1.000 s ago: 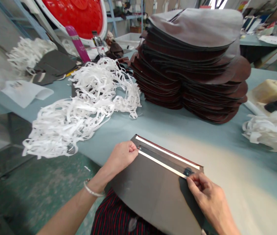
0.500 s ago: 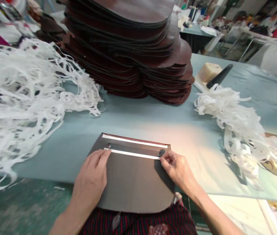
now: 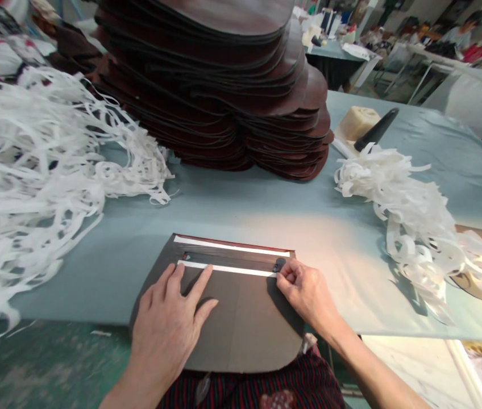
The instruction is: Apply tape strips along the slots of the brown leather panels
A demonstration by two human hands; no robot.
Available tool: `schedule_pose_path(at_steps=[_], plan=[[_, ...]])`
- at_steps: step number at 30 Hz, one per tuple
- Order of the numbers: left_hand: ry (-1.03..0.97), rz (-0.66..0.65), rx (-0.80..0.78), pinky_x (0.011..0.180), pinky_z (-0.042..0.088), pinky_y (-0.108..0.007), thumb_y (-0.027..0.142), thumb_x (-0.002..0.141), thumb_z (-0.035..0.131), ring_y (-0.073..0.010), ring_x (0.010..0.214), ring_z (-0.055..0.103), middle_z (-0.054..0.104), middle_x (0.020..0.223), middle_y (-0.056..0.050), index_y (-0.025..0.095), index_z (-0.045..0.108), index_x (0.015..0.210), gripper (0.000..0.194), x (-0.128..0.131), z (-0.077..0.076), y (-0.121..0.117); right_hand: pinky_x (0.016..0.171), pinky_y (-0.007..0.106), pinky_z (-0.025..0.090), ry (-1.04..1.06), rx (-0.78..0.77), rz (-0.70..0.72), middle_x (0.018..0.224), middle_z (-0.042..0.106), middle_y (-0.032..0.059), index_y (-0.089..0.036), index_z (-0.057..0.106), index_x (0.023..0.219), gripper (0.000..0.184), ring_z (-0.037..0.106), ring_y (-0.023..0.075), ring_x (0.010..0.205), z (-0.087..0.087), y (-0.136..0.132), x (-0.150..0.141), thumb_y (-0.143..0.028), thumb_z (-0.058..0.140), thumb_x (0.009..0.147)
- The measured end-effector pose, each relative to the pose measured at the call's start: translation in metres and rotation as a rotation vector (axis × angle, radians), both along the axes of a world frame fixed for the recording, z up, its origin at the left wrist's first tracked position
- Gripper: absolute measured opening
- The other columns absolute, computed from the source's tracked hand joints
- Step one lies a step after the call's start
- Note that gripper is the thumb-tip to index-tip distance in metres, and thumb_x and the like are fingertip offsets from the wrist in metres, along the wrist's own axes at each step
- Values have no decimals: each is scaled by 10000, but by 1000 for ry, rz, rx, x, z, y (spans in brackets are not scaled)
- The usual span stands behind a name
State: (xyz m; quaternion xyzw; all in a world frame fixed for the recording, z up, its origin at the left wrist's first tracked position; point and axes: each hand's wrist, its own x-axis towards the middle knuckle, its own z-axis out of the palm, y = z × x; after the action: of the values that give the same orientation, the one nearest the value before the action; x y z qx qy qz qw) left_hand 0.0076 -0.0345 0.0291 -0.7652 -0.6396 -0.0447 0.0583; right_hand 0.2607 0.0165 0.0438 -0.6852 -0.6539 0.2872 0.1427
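A dark grey-brown panel (image 3: pixel 241 324) with a rounded lower edge lies partly on the table and reaches over its front edge toward my lap. Two white tape strips run across its upper part, one along the top edge and a lower strip (image 3: pixel 241 270) under a long narrow slot (image 3: pixel 228 258). My left hand (image 3: pixel 170 315) rests on the panel's left side, fingers spread, with fingertips at the lower strip. At that strip's right end, my right hand (image 3: pixel 303 287) pinches the strip between thumb and forefinger.
Behind the panel rises a tall stack of dark brown leather-like pieces (image 3: pixel 224 102). A tangle of white strips (image 3: pixel 45 170) covers the left side; shorter white strips (image 3: pixel 411 210) pile at the right. Beyond them sit a beige block (image 3: pixel 358 123) and a black handle (image 3: pixel 376 130).
My left hand's fingers have spread out, and the hand has moved right across the panel, with a finger along the lower strip. My right hand keeps its pinch at the strip's end.
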Motion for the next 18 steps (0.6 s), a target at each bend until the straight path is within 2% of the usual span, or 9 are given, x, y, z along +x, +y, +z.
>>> schedule_pose_path(at_steps=[3, 5, 6, 9, 12, 14, 16, 18], plan=[[-37, -4, 35, 924, 447, -534, 388, 914, 503, -398, 1280, 417, 491, 1329, -210, 205, 501, 1364, 485, 9, -5, 1, 539, 235, 293, -100, -7, 2, 544, 551, -34, -198, 522, 675, 96, 475, 109, 504, 1, 0, -2, -182, 541, 767], [-76, -36, 48, 969, 432, -523, 407, 907, 511, -385, 1272, 424, 506, 1314, -223, 116, 501, 1353, 533, 16, -8, 1, 537, 245, 295, -202, 18, 33, 552, 552, -32, -195, 554, 763, 31, 470, 119, 497, 2, -1, -3, -190, 548, 793], [-89, -52, 47, 984, 426, -521, 418, 899, 522, -383, 1264, 431, 504, 1311, -227, 109, 496, 1355, 551, 19, -9, 2, 531, 251, 294, -253, 46, 65, 571, 559, -26, -191, 568, 823, 32, 471, 127, 499, 3, -2, -5, -187, 539, 812], [-92, -60, 34, 986, 415, -560, 429, 864, 576, -409, 1256, 434, 475, 1322, -219, 239, 490, 1369, 546, 26, -8, 2, 547, 259, 339, -329, 213, 269, 794, 624, 39, -186, 592, 1005, 199, 537, 162, 628, 4, -3, -17, -123, 476, 857], [-101, -46, 24, 1006, 387, -596, 435, 848, 595, -429, 1289, 400, 435, 1351, -213, 302, 490, 1359, 538, 27, -5, 4, 683, 285, 434, -306, 392, 560, 995, 602, 87, -194, 586, 1136, 328, 556, 204, 850, 3, -1, -38, -75, 457, 860], [-129, -38, 14, 1042, 365, -586, 419, 872, 563, -397, 1309, 392, 434, 1361, -199, 285, 491, 1353, 505, 22, -4, 7, 725, 304, 455, -310, 438, 651, 951, 594, 92, -165, 612, 1054, 264, 545, 221, 874, 2, 2, -51, -73, 481, 844], [-179, -31, 12, 1080, 351, -546, 368, 909, 510, -335, 1304, 415, 461, 1350, -166, 257, 499, 1335, 441, 13, -4, 13, 685, 298, 455, -324, 443, 639, 869, 582, 85, -154, 608, 869, 140, 546, 216, 821, 0, 7, -59, -75, 501, 825], [-245, 31, 64, 1096, 355, -490, 310, 929, 468, -290, 1291, 431, 492, 1322, -148, 205, 521, 1289, 379, 1, -6, 19, 616, 285, 433, -311, 449, 605, 815, 568, 66, -171, 560, 771, 107, 541, 196, 744, -1, 12, -62, -94, 509, 825]])
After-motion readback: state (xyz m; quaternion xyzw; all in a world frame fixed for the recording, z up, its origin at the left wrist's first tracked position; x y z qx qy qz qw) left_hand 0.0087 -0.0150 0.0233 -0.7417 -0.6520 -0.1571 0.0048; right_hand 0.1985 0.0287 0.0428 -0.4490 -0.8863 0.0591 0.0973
